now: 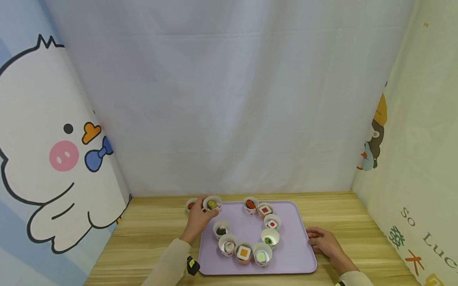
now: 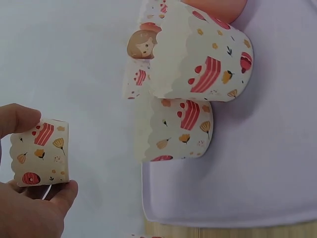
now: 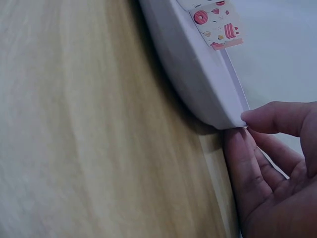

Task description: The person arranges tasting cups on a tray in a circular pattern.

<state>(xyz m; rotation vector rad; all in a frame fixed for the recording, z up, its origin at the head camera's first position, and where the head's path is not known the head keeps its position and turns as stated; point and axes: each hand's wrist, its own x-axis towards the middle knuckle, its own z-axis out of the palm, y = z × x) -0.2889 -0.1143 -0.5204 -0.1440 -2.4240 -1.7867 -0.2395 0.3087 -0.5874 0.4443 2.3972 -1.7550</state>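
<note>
My left hand (image 1: 198, 220) grips a patterned paper baking cup (image 2: 42, 153) between thumb and fingers, above the tray's back left corner. A yellow-green toy food piece (image 1: 212, 204) sits in that cup. The lilac tray (image 1: 297, 248) carries several similar cups in a curved row, such as a cup with an orange-centred square piece (image 1: 244, 253) and one with a red-topped piece (image 1: 251, 204). At the tray's right edge, my right hand (image 1: 323, 242) pinches the rim; in the right wrist view the thumb and fingers (image 3: 247, 163) meet at the tray edge.
Another cup with a red piece (image 1: 191, 204) stands on the wooden table (image 1: 143, 238) beyond the tray's left edge, partly behind my left hand. A pale cloth (image 1: 229, 99) hangs behind the table, with printed cloths (image 1: 422, 159) at the sides.
</note>
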